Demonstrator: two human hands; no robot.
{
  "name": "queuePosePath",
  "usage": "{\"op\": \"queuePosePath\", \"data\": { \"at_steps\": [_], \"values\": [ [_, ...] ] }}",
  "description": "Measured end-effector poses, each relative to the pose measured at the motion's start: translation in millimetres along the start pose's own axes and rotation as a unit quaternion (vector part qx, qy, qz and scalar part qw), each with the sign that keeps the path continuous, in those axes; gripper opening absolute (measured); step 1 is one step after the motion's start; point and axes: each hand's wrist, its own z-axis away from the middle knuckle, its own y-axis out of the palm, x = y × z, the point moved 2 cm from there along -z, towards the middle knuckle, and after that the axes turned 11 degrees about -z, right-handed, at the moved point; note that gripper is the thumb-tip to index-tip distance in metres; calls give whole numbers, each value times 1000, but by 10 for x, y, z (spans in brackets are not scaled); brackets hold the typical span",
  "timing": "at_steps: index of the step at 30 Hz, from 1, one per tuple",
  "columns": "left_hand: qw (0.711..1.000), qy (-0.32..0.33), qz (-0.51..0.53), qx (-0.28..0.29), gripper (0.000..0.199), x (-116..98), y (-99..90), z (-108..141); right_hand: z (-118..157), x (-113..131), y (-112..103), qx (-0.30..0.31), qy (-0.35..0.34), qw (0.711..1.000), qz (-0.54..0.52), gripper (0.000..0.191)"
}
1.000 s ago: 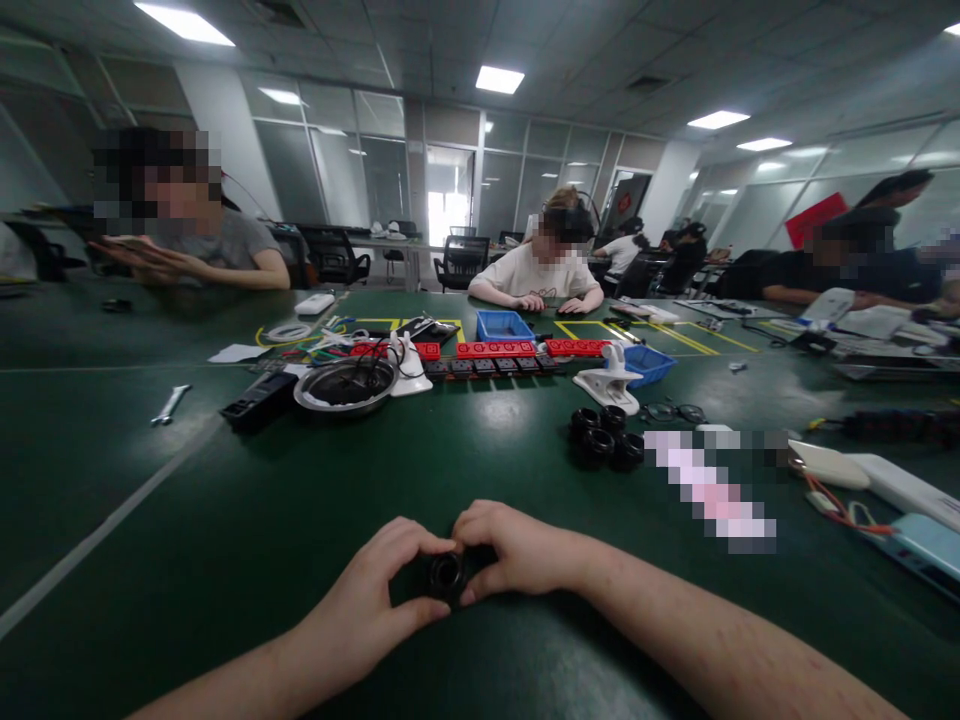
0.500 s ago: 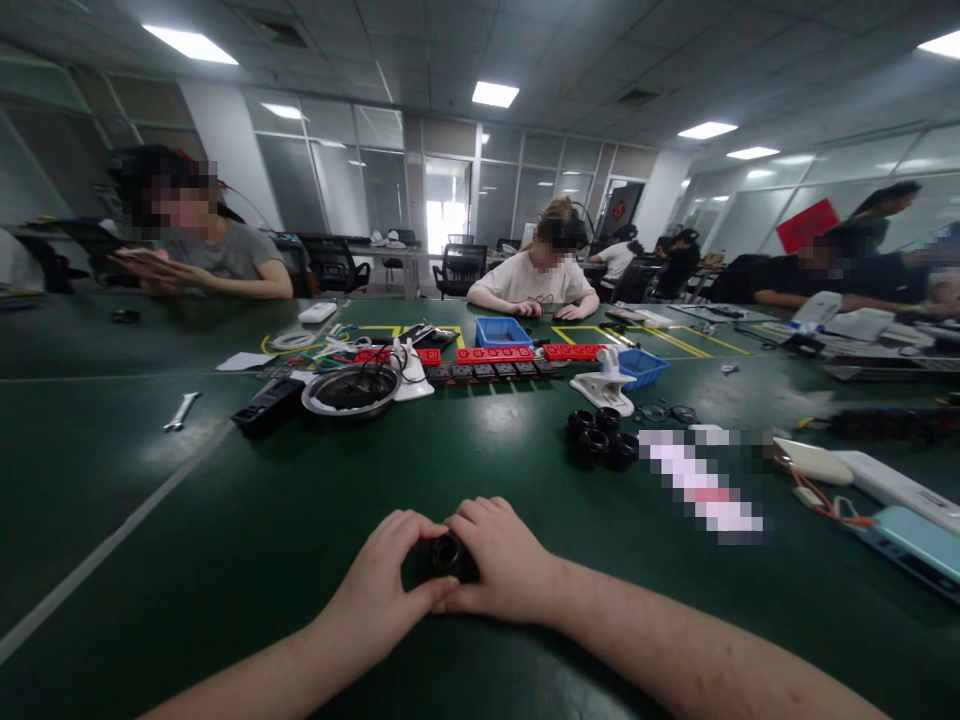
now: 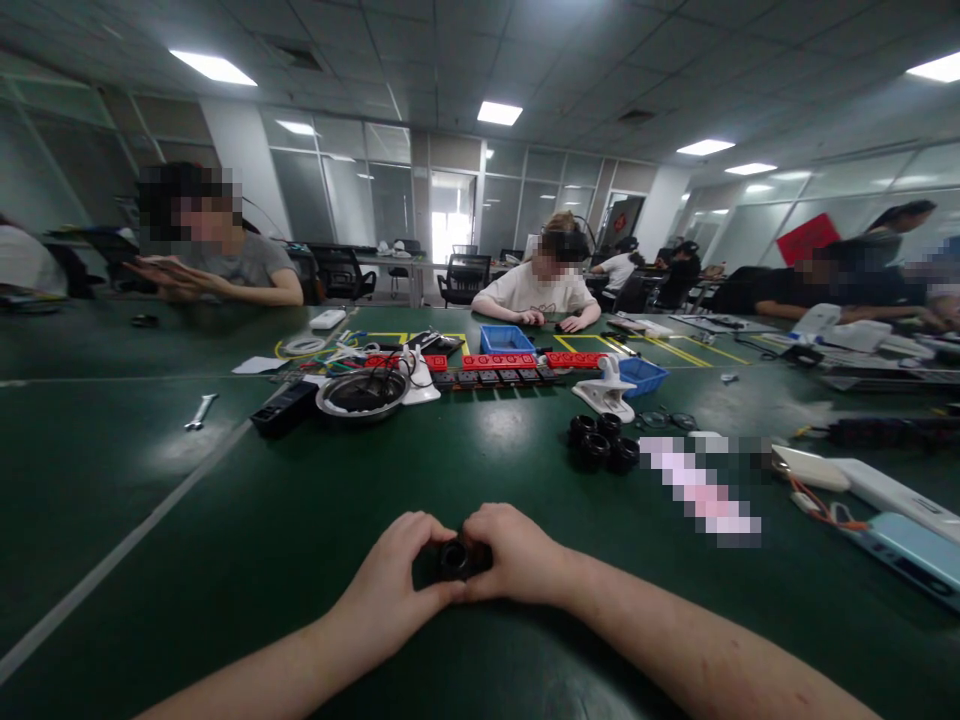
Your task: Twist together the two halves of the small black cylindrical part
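One ring between left hand and right hand.

ahead of left hand: open tabletop | beyond: metal bowl blocks

A wrench lies left of what may be a black box beside a metal bowl.
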Motion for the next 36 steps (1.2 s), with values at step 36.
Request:
{"op": "queuePosePath", "data": {
  "at_steps": [36],
  "values": [
    [1000, -1, 29, 6, 27, -2, -90, -46, 0, 11, -89, 44, 9, 996, -76, 42]
  ]
}}
